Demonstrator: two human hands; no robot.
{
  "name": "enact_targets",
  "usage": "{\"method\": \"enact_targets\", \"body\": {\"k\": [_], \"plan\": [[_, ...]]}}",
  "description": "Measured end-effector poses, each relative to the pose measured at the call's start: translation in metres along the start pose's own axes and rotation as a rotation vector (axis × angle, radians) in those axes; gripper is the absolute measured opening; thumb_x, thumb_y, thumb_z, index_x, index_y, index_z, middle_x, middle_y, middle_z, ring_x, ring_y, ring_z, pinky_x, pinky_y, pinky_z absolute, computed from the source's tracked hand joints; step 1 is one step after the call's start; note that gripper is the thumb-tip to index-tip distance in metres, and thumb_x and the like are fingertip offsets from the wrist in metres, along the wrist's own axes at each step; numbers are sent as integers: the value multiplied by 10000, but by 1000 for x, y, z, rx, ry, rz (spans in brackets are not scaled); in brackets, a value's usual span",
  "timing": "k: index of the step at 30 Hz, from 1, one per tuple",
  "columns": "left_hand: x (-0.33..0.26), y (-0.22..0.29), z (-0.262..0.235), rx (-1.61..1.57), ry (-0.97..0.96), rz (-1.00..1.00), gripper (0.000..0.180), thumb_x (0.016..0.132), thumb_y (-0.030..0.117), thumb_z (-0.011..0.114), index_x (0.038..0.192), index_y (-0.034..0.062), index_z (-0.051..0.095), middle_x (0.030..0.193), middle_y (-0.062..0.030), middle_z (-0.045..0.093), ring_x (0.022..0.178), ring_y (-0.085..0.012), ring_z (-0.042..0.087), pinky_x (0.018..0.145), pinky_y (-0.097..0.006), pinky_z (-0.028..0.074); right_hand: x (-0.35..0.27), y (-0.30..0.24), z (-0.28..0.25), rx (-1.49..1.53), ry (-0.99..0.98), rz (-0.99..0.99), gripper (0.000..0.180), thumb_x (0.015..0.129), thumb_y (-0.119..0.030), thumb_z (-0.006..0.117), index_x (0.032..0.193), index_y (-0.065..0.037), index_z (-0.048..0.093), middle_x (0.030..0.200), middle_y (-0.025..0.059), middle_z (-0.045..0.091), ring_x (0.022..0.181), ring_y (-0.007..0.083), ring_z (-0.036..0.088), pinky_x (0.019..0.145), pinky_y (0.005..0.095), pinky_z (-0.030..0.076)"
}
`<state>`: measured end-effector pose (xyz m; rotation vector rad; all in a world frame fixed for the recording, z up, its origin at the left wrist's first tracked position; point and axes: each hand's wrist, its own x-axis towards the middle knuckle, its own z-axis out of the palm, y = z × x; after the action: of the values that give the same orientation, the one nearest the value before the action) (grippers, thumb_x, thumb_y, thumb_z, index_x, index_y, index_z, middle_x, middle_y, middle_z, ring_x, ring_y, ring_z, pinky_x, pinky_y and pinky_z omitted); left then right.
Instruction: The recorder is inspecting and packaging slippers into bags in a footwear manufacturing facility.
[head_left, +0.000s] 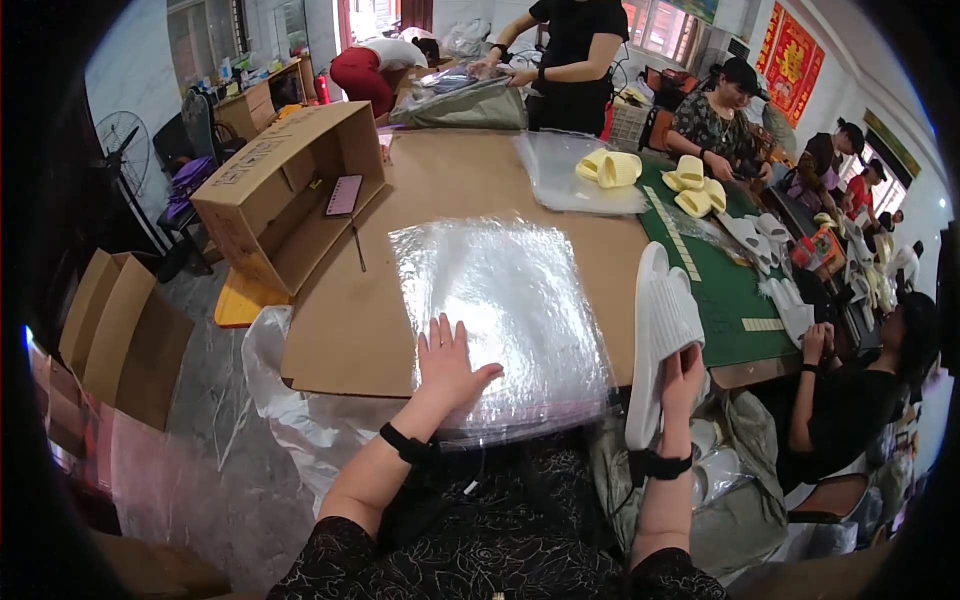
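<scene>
My left hand (453, 372) lies flat with fingers spread on a stack of clear plastic bags (510, 300) near the table's front edge. In my right hand (683, 378) is a pair of white slide sandals (662, 325), held upright beside the stack's right edge. My right fingers reach into the opening of one slide and are partly hidden by it. The brown cardboard-covered table (340, 320) lies under the bags.
An open cardboard box (275, 150) lies on its side at the left. Another clear bag stack (560, 185) and yellow slides (608, 168) sit at the far right. A green mat (735, 320) holds more slides. Co-workers sit along the right; a sack (740, 460) stands beside me.
</scene>
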<state>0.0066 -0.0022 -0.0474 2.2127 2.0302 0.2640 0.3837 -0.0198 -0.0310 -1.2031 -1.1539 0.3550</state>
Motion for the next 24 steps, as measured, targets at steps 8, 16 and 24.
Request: {"method": "enact_targets", "body": {"k": [8, 16, 24], "plan": [[-11, -16, -22, -222, 138, 290, 747, 739, 440, 819, 1379, 152, 562, 1502, -197, 434, 1410, -445, 321, 1133, -508, 342, -51, -32, -10, 151, -90, 46, 346, 970, -87, 582, 1281, 58, 549, 1131, 94, 664, 1018, 158, 613, 890, 282, 453], [-23, -20, -22, -162, -99, 436, 811, 727, 514, 795, 1388, 113, 551, 1517, -224, 403, 1387, -417, 392, 1149, -458, 343, -61, -38, -6, 73, -176, 75, 363, 970, -160, 628, 1251, 63, 571, 1085, 84, 674, 981, 140, 611, 876, 285, 462], [4, -16, -7, -441, 87, 398, 521, 835, 344, 755, 1282, 121, 609, 1344, -222, 542, 1255, -405, 516, 1041, -452, 446, -68, -70, 5, -49, -252, 98, 324, 911, -59, 647, 1215, 45, 605, 1017, 66, 690, 907, 136, 631, 818, 281, 488]]}}
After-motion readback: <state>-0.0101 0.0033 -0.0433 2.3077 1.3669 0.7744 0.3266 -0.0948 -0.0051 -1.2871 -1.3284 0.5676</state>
